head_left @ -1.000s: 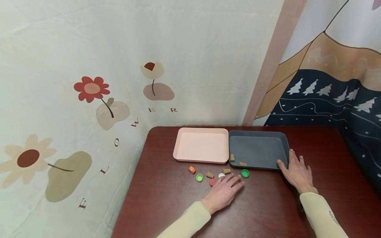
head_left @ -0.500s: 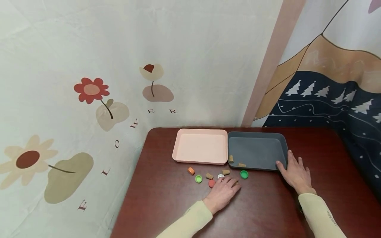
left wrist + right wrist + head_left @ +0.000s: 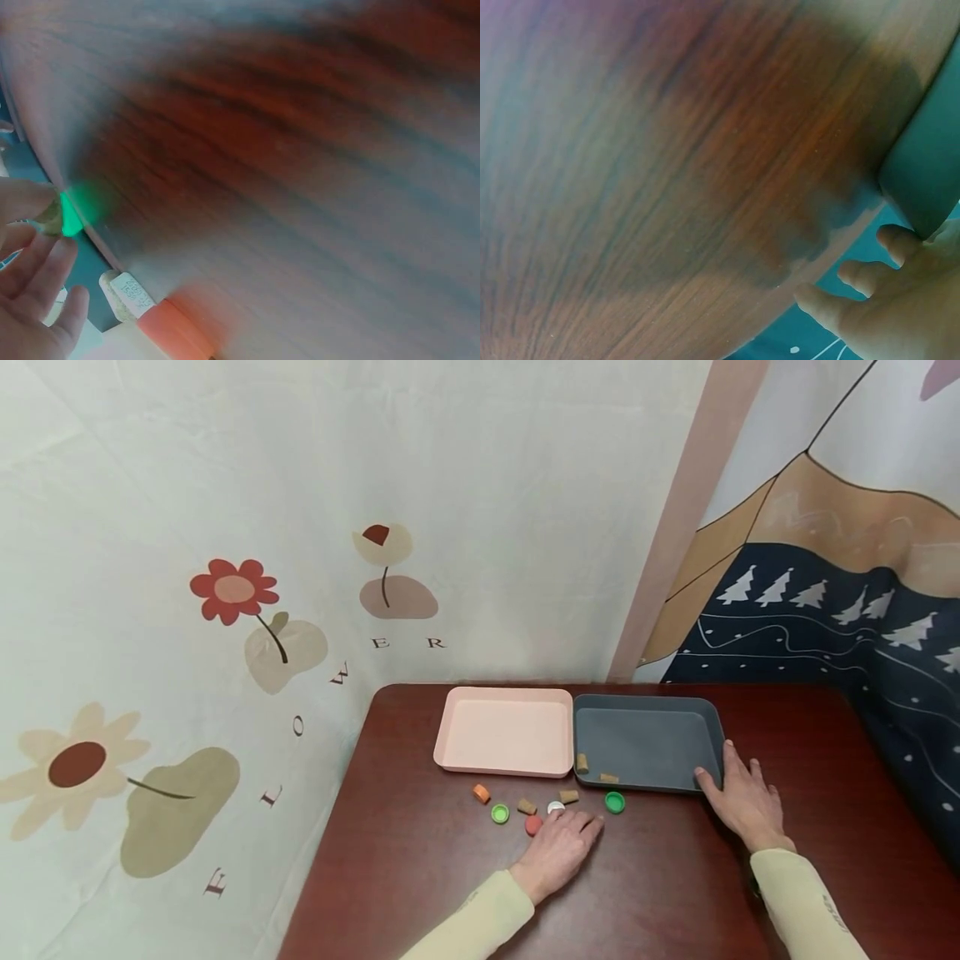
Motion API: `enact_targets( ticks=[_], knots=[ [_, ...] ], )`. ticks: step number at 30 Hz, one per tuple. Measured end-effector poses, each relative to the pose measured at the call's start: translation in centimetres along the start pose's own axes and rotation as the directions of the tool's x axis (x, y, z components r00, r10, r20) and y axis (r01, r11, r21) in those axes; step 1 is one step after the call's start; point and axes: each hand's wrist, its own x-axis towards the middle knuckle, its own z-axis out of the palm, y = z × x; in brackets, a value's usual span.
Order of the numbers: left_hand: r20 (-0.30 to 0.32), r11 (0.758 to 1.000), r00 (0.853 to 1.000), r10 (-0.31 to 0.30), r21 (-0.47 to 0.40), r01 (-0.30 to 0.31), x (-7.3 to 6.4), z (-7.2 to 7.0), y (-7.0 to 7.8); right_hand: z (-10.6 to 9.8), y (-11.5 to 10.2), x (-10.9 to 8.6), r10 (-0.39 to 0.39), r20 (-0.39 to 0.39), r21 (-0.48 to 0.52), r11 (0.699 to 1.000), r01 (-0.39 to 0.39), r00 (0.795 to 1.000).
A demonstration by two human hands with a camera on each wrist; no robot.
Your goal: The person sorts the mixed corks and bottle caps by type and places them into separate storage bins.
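Observation:
My left hand (image 3: 557,850) is low over the table among small caps and corks. In the left wrist view its thumb and fingertip pinch a cork (image 3: 51,219), with a green cap (image 3: 70,214) just beyond. A red cap (image 3: 533,825), a white cap (image 3: 555,807) and a cork lie by its fingers in the head view. My right hand (image 3: 750,806) rests at the near right corner of the dark grey tray (image 3: 708,727), thumb over the front rim, other fingers extended along the outer side. Two corks (image 3: 582,763) lie inside that tray's near left part.
A pink tray (image 3: 504,770) stands directly left of the dark one, at the back of the brown table (image 3: 420,877). An orange cap (image 3: 482,793), a light green cap (image 3: 500,813) and another cork (image 3: 569,796) lie in front of the trays. A printed curtain hangs behind.
My left hand has drawn slightly left, away from the green cap, and its spread fingers have come together around the cork. The right hand keeps its place at the dark tray.

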Motion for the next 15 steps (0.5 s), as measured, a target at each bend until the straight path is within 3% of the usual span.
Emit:
enact_targets(
  ticks=[4, 9, 15],
  knots=[
    [-0.081, 0.996, 0.996, -0.037, -0.09, 0.03, 0.4, -0.2, -0.6, 0.2, 0.1, 0.1, -0.008, -0.006, 0.003, 1.0, 0.008, 1.0],
    [-0.152, 0.973, 0.98, -0.129, -0.211, 0.095, 1.3, -0.6, -2.0, 0.3, 0.1, 0.0, -0.002, -0.001, 0.015, 1.0, 0.002, 1.0],
    [-0.19, 0.954, 0.954, -0.233, -0.233, 0.187, 2.7, -1.2, -3.3, 0.2, 0.0, -0.1, 0.01, 0.003, 0.007, 1.0, -0.01, 1.0]
  ],
)
